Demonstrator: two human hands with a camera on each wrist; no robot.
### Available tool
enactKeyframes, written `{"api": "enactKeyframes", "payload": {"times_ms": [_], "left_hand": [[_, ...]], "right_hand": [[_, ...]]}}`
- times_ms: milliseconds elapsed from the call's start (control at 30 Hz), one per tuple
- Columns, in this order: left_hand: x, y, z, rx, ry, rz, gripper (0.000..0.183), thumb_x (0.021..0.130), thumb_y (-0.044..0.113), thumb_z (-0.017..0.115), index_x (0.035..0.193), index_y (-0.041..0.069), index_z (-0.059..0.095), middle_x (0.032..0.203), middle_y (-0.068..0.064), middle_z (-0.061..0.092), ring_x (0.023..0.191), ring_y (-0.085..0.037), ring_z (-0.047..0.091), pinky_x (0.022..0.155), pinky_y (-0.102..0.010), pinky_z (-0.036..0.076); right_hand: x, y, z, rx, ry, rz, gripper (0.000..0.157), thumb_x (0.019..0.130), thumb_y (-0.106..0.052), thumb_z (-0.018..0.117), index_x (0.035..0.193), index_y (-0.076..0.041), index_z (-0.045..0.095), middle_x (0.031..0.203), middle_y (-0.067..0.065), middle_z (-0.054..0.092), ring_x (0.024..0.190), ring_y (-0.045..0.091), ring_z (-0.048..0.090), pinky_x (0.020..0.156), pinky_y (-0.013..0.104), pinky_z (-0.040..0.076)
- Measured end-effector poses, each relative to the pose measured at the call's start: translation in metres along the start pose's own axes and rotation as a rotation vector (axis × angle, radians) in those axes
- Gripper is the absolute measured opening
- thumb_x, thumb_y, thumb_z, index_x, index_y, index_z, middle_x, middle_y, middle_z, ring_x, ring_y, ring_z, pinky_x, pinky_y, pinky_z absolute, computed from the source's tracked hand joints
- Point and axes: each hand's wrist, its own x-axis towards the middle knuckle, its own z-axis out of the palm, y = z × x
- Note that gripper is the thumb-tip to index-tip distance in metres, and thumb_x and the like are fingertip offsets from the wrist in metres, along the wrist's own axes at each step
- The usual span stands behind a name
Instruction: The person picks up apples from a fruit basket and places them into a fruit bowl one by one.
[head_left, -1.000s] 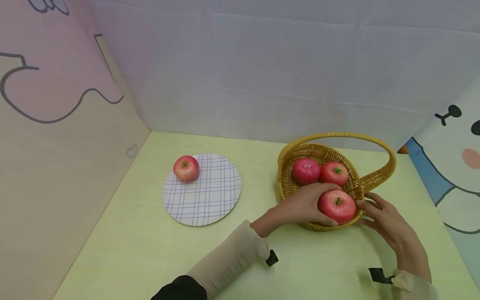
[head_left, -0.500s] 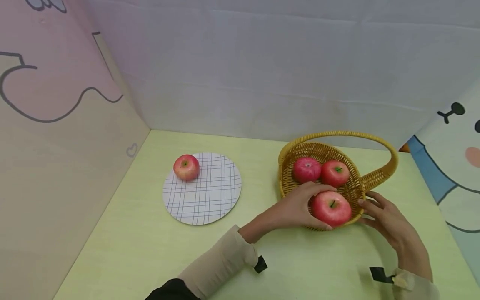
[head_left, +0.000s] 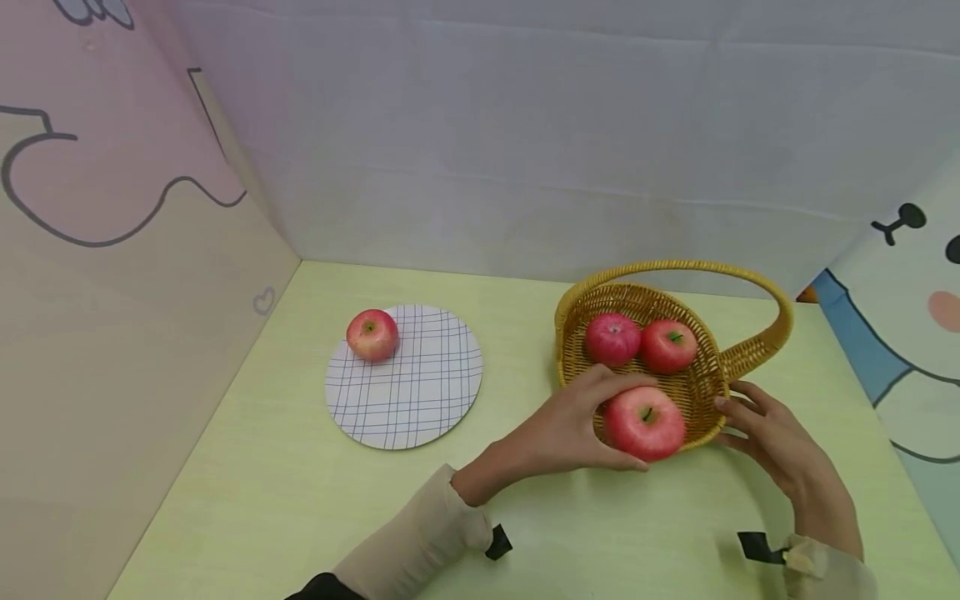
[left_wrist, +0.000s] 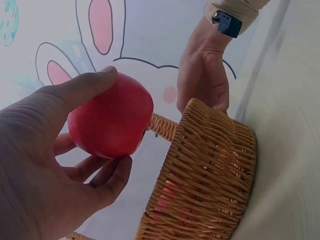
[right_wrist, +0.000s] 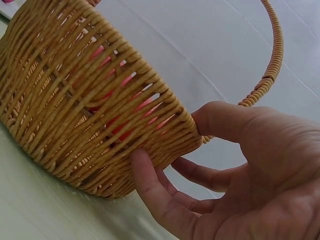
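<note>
My left hand [head_left: 558,429] holds a large pinkish-red apple [head_left: 647,423] between thumb and fingers, over the front rim of a wicker basket [head_left: 701,392]. In the left wrist view the apple [left_wrist: 112,117] is raised above rim height, beside the basket wall [left_wrist: 205,170]. My right hand [head_left: 783,446] grips the basket at its right side, near the base of the handle. The right wrist view shows the thumb at the rim and fingertips [right_wrist: 142,162] against the outer weave. Inside the basket lie a red apple [head_left: 668,346] and a darker pink round fruit [head_left: 613,339].
To the left, a round plate [head_left: 408,408] with a blue grid pattern lies on the pale yellow-green table [head_left: 262,467]. Another apple [head_left: 372,336] rests near its upper left edge. The basket's tall arched handle [head_left: 697,267] rises behind the fruit. Cloth-like panels border the table.
My left hand has moved left and slightly toward me, carrying the large apple from inside the basket to above its front rim. My right hand stays at the basket's side.
</note>
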Motion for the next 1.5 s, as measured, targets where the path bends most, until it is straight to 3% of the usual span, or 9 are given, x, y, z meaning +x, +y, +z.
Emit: {"api": "enactKeyframes", "payload": {"times_ms": [400,633,733,933,1133,1367,1500], "left_hand": [[-0.023,0.001,-0.017,0.033,0.073,-0.006,0.087,0.075,0.038,0.095,0.15,0.034,0.053,0.132,0.008,0.055,0.121,-0.003,0.052,0.101,-0.022,0.052],[-0.033,-0.004,-0.026,0.02,0.099,-0.003,0.087,0.073,0.036,0.096,0.149,0.035,0.054,0.129,0.01,0.056,0.121,-0.002,0.054,0.102,-0.023,0.052],[-0.036,-0.006,-0.03,0.008,0.106,0.0,0.087,0.073,0.034,0.097,0.149,0.034,0.054,0.128,0.011,0.056,0.119,-0.002,0.055,0.102,-0.024,0.052],[-0.041,-0.011,-0.035,-0.009,0.098,-0.043,0.085,0.076,0.036,0.095,0.15,0.036,0.052,0.128,0.011,0.054,0.117,-0.003,0.056,0.1,-0.028,0.054],[-0.049,-0.017,-0.041,-0.032,0.097,-0.064,0.085,0.078,0.034,0.093,0.151,0.038,0.05,0.126,0.01,0.054,0.119,-0.004,0.057,0.102,-0.028,0.054],[-0.054,-0.027,-0.052,-0.103,0.154,-0.123,0.082,0.079,0.025,0.093,0.15,0.031,0.053,0.124,0.006,0.057,0.118,-0.007,0.058,0.105,-0.031,0.056],[-0.052,-0.034,-0.056,-0.121,0.211,-0.177,0.082,0.08,0.024,0.092,0.151,0.028,0.052,0.127,0.005,0.057,0.121,-0.009,0.057,0.104,-0.033,0.057]], "right_hand": [[0.002,-0.002,0.001,-0.051,0.006,0.015,0.081,0.109,-0.033,0.054,0.164,0.0,0.005,0.137,-0.003,0.045,0.103,-0.007,0.061,0.086,0.024,0.062],[0.001,-0.001,0.001,-0.023,-0.001,0.002,0.08,0.109,-0.031,0.054,0.164,0.0,0.005,0.127,-0.016,0.047,0.103,-0.006,0.063,0.086,0.024,0.062],[0.001,-0.001,0.001,-0.024,-0.002,-0.001,0.079,0.11,-0.031,0.054,0.164,0.0,0.006,0.128,-0.015,0.047,0.103,-0.007,0.063,0.086,0.024,0.062],[0.002,-0.001,0.001,-0.045,0.002,0.009,0.08,0.109,-0.033,0.054,0.164,0.0,0.005,0.136,-0.005,0.046,0.103,-0.007,0.062,0.086,0.024,0.062],[-0.001,0.0,0.0,-0.025,-0.007,-0.001,0.08,0.11,-0.031,0.053,0.164,0.001,0.004,0.125,-0.018,0.049,0.103,-0.006,0.063,0.085,0.024,0.062],[0.001,-0.001,0.002,-0.04,-0.001,0.017,0.082,0.11,-0.034,0.054,0.165,0.0,0.003,0.144,0.005,0.043,0.103,-0.007,0.062,0.086,0.025,0.062],[0.0,-0.001,0.0,-0.034,0.002,0.015,0.082,0.11,-0.033,0.054,0.165,0.0,0.003,0.134,-0.007,0.047,0.103,-0.006,0.063,0.085,0.024,0.062]]}}
